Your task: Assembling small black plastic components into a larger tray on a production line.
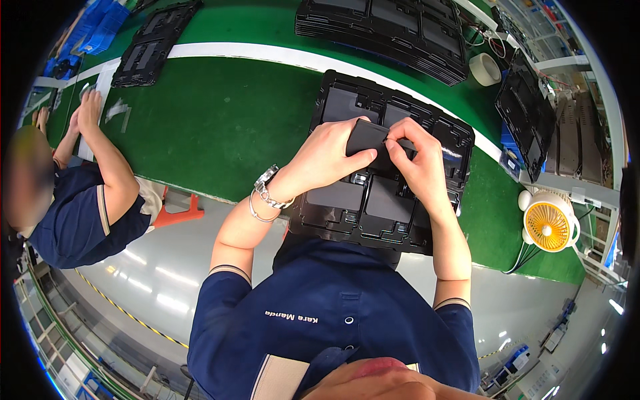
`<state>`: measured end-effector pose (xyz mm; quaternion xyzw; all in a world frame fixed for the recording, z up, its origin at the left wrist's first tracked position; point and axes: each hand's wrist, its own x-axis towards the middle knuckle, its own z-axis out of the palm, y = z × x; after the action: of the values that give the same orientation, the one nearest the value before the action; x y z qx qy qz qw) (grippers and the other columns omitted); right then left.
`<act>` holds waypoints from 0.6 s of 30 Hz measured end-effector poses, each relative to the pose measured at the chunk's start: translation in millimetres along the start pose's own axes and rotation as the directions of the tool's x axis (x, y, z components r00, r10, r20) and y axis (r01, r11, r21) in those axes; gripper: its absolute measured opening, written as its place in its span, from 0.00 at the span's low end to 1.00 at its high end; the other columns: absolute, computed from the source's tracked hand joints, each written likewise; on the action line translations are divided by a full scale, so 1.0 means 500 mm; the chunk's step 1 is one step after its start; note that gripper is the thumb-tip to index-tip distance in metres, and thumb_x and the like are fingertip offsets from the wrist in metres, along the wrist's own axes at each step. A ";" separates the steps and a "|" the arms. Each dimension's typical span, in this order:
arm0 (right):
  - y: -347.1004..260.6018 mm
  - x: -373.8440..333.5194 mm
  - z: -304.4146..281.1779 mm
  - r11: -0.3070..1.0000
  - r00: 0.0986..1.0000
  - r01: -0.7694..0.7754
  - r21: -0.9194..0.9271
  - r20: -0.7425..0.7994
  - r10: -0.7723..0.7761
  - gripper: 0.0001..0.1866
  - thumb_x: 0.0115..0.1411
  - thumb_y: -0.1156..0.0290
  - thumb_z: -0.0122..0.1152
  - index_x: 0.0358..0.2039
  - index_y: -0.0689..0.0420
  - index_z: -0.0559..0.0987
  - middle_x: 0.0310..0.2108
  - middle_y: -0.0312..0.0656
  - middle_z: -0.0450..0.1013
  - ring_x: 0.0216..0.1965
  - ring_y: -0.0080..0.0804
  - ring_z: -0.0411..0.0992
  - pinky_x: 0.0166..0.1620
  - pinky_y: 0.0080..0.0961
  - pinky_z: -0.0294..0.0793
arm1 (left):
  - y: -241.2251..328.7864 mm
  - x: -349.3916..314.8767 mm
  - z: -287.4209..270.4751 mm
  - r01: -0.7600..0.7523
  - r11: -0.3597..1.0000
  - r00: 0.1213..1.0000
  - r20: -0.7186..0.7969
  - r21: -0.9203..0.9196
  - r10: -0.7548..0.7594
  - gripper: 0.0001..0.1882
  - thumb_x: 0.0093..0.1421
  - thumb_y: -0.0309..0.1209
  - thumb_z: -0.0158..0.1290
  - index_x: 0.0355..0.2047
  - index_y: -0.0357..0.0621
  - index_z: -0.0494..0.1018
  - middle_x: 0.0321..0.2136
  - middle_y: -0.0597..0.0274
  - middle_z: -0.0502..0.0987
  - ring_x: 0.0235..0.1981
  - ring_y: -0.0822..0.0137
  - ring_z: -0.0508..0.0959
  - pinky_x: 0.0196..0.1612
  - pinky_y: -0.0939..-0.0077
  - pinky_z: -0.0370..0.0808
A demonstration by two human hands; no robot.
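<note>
My left hand (pixel 327 153) is closed on a dark, flat rectangular piece (pixel 367 137), with the thumb at its near edge. At that piece's right edge, the thumb and forefinger of my right hand (pixel 421 159) are pinched together. Whether they grip the piece itself or something thin on it, I cannot tell. Both hands are above a black moulded tray (pixel 380 235) on the green table. Flat dark grey pieces lie in its compartments, among them one grey piece (pixel 390 199) just below my hands.
A stack of black trays (pixel 380 33) stands at the far side, with a tape roll (pixel 485 69) beside it. Another black tray (pixel 150 47) lies far left. At right are a tilted black tray (pixel 523 113) and a small fan (pixel 548 223). A co-worker (pixel 87 207) works at left.
</note>
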<state>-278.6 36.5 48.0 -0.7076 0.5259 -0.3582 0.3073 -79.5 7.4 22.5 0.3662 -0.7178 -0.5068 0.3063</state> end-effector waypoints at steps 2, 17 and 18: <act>0.003 -0.001 0.002 1.000 1.000 -0.010 0.027 0.003 0.010 0.04 0.53 0.80 0.59 0.30 0.64 0.74 0.28 0.42 0.72 0.31 0.33 0.73 0.38 0.27 0.72 | -0.001 0.001 0.001 -0.020 1.000 1.000 0.004 -0.018 0.020 0.18 0.56 0.36 0.60 0.40 0.35 0.72 0.27 0.46 0.79 0.29 0.46 0.80 0.34 0.60 0.75; 0.006 -0.007 0.005 0.932 0.984 -0.172 0.318 0.099 0.148 0.04 0.60 0.79 0.62 0.34 0.65 0.76 0.33 0.36 0.71 0.36 0.22 0.72 0.46 0.21 0.73 | -0.008 -0.003 0.003 0.002 0.991 0.994 -0.104 -0.132 -0.016 0.14 0.60 0.36 0.60 0.30 0.37 0.72 0.19 0.67 0.69 0.24 0.77 0.66 0.30 0.76 0.68; 0.003 -0.008 0.006 0.905 0.978 -0.207 0.371 0.116 0.176 0.04 0.61 0.79 0.62 0.34 0.65 0.77 0.34 0.35 0.71 0.37 0.21 0.71 0.47 0.20 0.72 | -0.008 -0.002 0.002 0.003 0.991 0.994 -0.105 -0.132 -0.017 0.14 0.60 0.36 0.60 0.30 0.37 0.72 0.19 0.67 0.69 0.24 0.77 0.66 0.30 0.76 0.68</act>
<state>-277.5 39.9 44.3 -0.5930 0.5005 -0.3931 0.4932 -78.8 8.0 18.4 0.3751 -0.6636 -0.5346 0.3649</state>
